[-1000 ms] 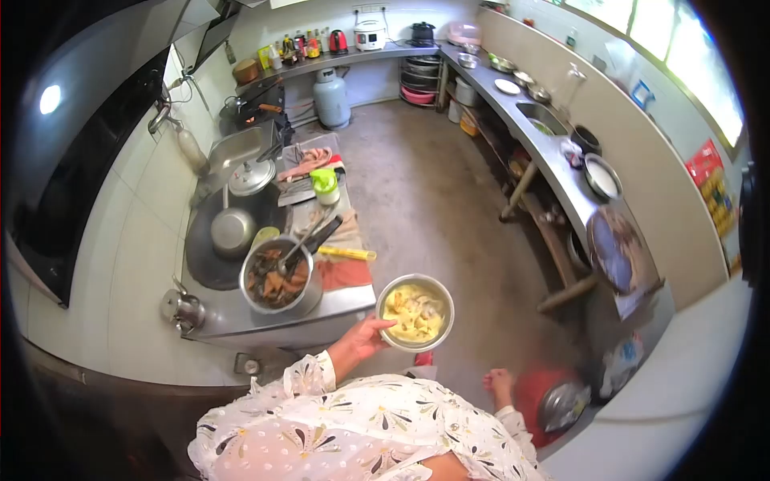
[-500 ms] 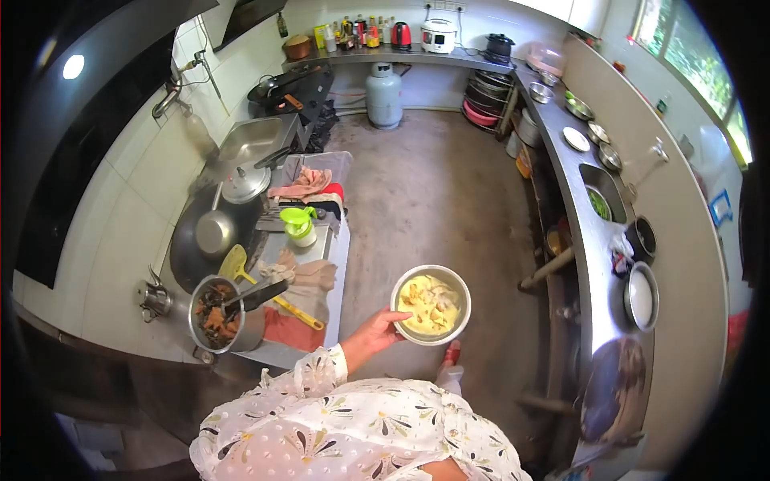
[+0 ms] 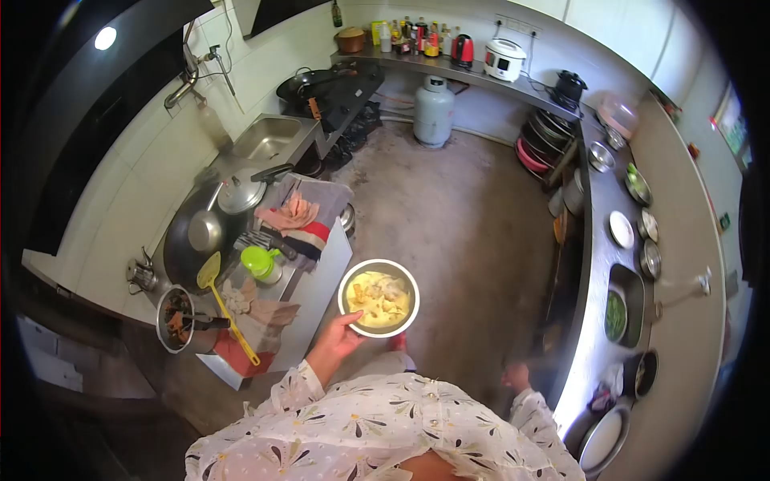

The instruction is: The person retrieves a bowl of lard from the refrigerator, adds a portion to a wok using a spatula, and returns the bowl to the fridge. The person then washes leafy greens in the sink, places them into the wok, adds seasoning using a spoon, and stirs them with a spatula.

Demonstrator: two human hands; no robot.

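My left hand (image 3: 341, 335) is closed on the rim of a metal bowl (image 3: 345, 314), with the thumb over the edge. Pale yellow food (image 3: 381, 297) in chunks and liquid fills the bowl, held level above the floor. My right hand (image 3: 517, 375) hangs low beside the right-hand counter; its fingers are too blurred to read. Left of the bowl, on the stove-side counter, lie a yellow slotted spatula (image 3: 228, 317), a green-lidded jar (image 3: 262, 264) and a pot (image 3: 171, 333) of dark and orange food.
On the right counter (image 3: 589, 264) are a white plate (image 3: 621, 229), metal bowls and a sink (image 3: 638, 309) with greens. A gas cylinder (image 3: 434, 112) stands on the floor at the back. Bottles, a red kettle (image 3: 462, 51) and a rice cooker (image 3: 504, 60) line the back shelf.
The view has turned rightward and tilted. The bowl in my left hand sits further left in the picture. My right hand has come into view at lower right.
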